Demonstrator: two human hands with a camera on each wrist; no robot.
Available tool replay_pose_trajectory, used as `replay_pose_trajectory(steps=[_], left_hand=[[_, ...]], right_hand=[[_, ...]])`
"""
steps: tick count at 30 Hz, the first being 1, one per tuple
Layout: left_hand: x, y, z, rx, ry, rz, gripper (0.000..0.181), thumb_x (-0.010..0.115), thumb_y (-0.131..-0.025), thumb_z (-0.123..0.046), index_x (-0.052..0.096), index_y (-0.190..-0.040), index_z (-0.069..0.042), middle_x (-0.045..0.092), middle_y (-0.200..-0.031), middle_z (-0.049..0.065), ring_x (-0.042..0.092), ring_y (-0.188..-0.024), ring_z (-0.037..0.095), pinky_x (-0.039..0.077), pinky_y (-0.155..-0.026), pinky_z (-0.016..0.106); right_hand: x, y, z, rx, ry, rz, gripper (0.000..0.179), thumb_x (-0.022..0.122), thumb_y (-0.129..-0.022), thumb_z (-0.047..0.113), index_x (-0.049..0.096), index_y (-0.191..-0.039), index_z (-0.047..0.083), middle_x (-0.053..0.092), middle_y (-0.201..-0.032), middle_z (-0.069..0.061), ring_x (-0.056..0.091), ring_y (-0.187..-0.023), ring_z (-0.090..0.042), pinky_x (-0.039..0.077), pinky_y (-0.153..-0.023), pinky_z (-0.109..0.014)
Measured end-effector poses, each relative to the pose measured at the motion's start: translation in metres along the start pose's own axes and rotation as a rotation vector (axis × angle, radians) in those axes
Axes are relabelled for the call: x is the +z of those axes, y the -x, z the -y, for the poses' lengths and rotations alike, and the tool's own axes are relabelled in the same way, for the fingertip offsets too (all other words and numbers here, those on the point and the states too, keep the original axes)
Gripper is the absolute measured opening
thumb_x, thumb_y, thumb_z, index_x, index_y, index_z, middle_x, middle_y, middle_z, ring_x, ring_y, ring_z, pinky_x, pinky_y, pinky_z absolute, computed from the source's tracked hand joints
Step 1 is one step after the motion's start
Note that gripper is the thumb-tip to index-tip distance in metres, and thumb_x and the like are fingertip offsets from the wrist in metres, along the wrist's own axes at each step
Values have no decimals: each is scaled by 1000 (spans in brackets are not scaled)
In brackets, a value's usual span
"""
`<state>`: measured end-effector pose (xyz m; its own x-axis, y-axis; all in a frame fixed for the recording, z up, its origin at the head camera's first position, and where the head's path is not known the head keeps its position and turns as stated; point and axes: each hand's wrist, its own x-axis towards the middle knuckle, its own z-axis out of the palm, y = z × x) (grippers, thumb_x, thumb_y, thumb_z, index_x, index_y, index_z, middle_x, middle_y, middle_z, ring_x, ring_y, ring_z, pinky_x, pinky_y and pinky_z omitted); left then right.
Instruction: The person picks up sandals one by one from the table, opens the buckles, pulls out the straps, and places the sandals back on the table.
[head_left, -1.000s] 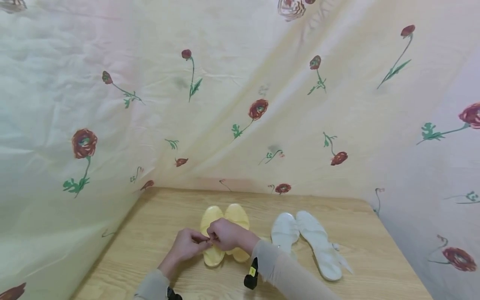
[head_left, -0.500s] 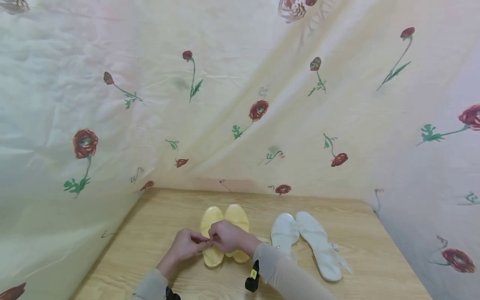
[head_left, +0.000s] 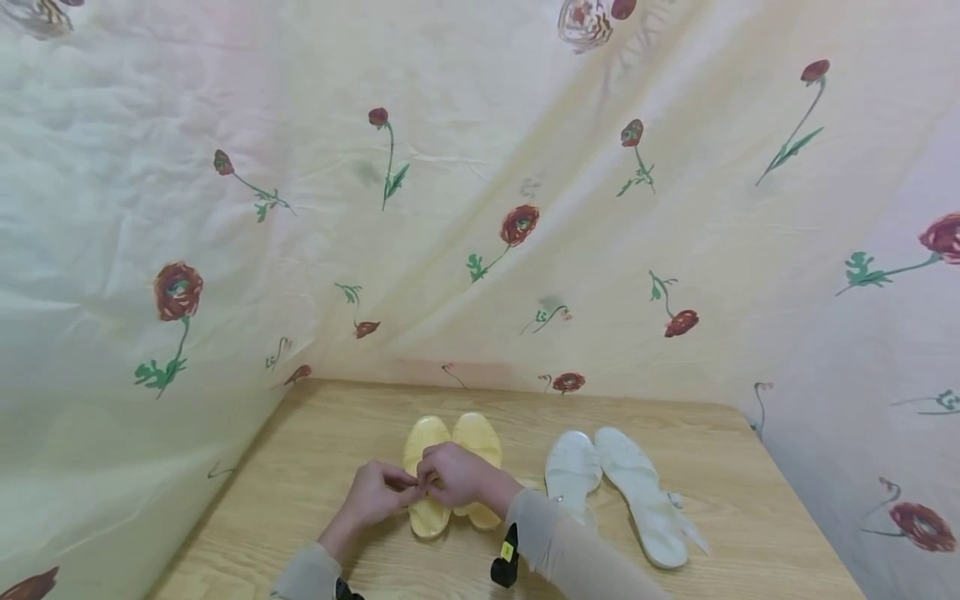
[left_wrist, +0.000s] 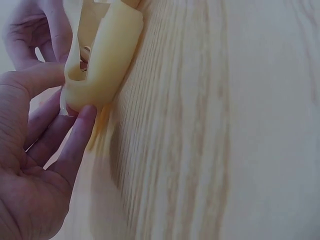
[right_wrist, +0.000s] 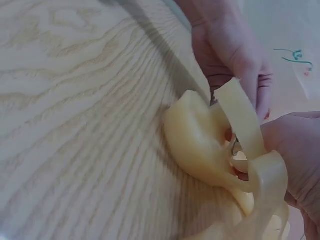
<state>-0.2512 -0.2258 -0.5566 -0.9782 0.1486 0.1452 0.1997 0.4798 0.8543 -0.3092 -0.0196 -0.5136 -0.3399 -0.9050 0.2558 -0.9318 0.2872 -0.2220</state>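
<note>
Here you are with both hands at one spot: your left hand [head_left: 375, 496] comes in from the left and your right hand [head_left: 457, 475] reaches across from the other side, fingertips nearly meeting. Under them, flat on the light wood-grain table [head_left: 337, 425], lies the left-side pale yellow, glossy plastic sandal [head_left: 427, 433], its long axis running almost straight away from you, broad end far.

And that's the relation to watch: the bendy yellow plastic strap [right_wrist: 240, 115] stands up over the sandal's left edge, so your left hand is on the near side of it while your right arm must pass over the matching yellow sandal [head_left: 477, 432]. Your left thumb and fingers pinch the strap; your right fingers look clamped on it too, though their tips are partly hidden. Between them glints a small metal buckle [right_wrist: 236, 146]; whether the strap passes through it, you can't tell from here.

Off to the right, the white plastic sandals [head_left: 645, 512] splay, near ends apart.
</note>
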Motion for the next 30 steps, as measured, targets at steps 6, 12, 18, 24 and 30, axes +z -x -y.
replay_pose_trajectory(steps=[6, 12, 18, 24, 30], left_hand=[[0, -1, -3, 38, -36, -21, 11, 88, -84, -15, 85, -89, -6, 82, -84, 7, 68, -71, 0, 56, -64, 18], [0, 1, -3, 24, -33, -34, 11, 89, -82, -16, 85, -89, -8, 82, -85, 6, 66, -72, -1, 56, -66, 19], [0, 2, 0, 13, -25, -40, 11, 89, -83, -18, 86, -90, -10, 83, -91, 6, 68, -75, 0, 57, -70, 20], [2, 3, 3, 1, 9, -48, 14, 91, -83, -18, 85, -91, -9, 83, -94, 9, 70, -77, 1, 59, -72, 20], [0, 3, 3, -9, 22, -7, 15, 88, -86, -17, 84, -96, -6, 83, -96, 11, 73, -80, 7, 60, -72, 21]], right_hand=[[4, -1, 1, -17, 99, 14, 11, 73, -93, 5, 77, -92, 15, 65, -87, 4, 56, -76, 0, 45, -70, -4], [7, 2, 3, -4, 147, 38, 13, 68, -94, 4, 73, -92, 15, 60, -88, 5, 50, -73, 2, 44, -67, -5], [7, 6, 2, -30, 126, -35, 13, 68, -90, 1, 70, -91, 14, 63, -87, 3, 52, -75, 0, 44, -68, -6], [6, 8, -1, -4, 57, -53, 14, 72, -91, 5, 79, -100, 14, 74, -95, 3, 64, -84, -2, 49, -77, -7], [4, 8, 0, 31, -10, -22, 10, 77, -97, 12, 84, -104, 13, 82, -100, 3, 74, -94, -2, 52, -84, -6]])
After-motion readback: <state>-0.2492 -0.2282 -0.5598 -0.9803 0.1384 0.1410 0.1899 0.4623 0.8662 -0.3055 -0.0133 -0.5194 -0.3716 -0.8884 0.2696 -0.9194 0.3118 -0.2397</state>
